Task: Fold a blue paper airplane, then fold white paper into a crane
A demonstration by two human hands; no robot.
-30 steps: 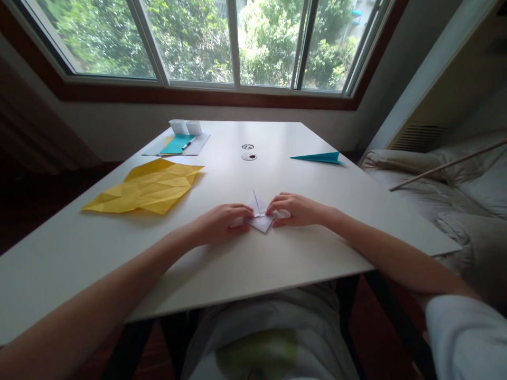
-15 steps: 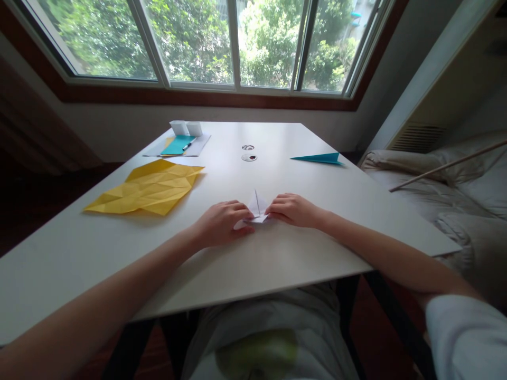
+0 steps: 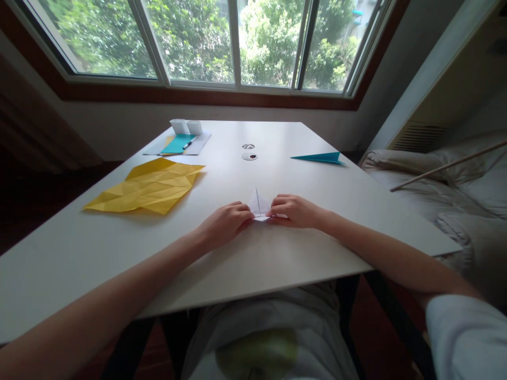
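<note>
A small piece of folded white paper stands between my hands near the front of the white table. It rises to a point at the top, with a dark crease line down its middle and a flat folded edge toward me. My left hand pinches its left corner, the thumb tucked mostly out of sight under the fingers. On the opposite corner, my right hand grips the paper between thumb and fingertips. Both forearms reach in over the table's front edge.
A creased yellow sheet lies to the left. Behind it are a teal paper, a pen, white sheets and two small white paper boxes. A folded blue paper rests at the right. Two round discs sit mid-table.
My left thumb, spread apart below the paper before, has closed in toward the fingers. The paper's front edge looks flatter. My right hand has barely shifted.
</note>
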